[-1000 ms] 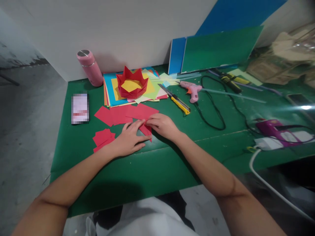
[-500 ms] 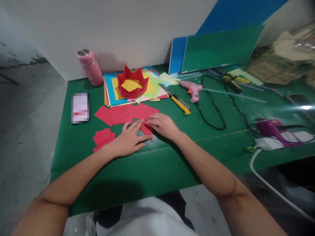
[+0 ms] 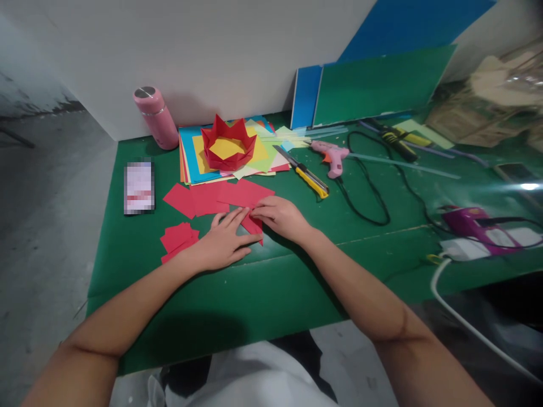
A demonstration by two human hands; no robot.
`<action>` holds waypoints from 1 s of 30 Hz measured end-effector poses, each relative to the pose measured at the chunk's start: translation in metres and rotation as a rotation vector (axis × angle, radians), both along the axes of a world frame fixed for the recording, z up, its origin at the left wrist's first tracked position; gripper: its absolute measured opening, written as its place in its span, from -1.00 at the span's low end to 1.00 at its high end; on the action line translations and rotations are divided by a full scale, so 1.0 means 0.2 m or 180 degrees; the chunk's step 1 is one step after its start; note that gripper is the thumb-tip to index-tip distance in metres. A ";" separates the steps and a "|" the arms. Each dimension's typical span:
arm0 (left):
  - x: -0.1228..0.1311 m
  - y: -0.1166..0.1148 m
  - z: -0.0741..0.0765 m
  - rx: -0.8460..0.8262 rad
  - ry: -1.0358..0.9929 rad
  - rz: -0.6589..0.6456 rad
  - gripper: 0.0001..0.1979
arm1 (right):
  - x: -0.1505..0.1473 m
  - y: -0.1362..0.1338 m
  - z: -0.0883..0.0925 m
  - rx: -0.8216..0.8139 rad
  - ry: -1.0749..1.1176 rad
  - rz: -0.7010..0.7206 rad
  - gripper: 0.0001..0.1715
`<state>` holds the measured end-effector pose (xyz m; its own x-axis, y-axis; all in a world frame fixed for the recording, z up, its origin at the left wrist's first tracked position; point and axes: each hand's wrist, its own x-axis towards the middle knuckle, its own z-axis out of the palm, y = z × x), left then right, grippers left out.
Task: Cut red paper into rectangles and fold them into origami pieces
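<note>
The green worktop [image 3: 263, 299] spans the frame, its left edge dropping toward lower left, its near edge slanting across the bottom beside a broad green strip. A green board [image 3: 382, 85] stands at upper right; a paper stack [image 3: 189, 155] lies upper centre. Of the hands, both mid-frame, the left hand [image 3: 223, 243] lies flat, fingers spread over the red paper piece [image 3: 253, 222]; the right hand [image 3: 286, 217] has fingers bunched against it, whether pinching I cannot tell. That piece, at frame centre, shows between them, pointed tip toward the near edge
</note>
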<state>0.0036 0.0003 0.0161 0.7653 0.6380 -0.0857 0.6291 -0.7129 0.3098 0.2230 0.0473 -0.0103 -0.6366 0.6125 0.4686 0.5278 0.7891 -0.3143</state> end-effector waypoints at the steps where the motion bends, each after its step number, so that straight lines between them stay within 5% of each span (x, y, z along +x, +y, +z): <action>1: 0.00 0.00 0.00 0.0006 0.0006 -0.0003 -0.61 | 0.01 0.00 0.00 -0.0008 -0.0027 0.0034 -0.67; 30: 0.01 0.00 0.01 -0.0015 0.0053 -0.0023 -0.61 | 0.07 0.01 0.06 -0.0254 -0.0163 0.0439 -0.67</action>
<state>0.0049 0.0009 0.0187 0.7683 0.6320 -0.1013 0.6290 -0.7161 0.3027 0.2375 0.0498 0.0016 -0.7389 0.5517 0.3870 0.4332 0.8287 -0.3543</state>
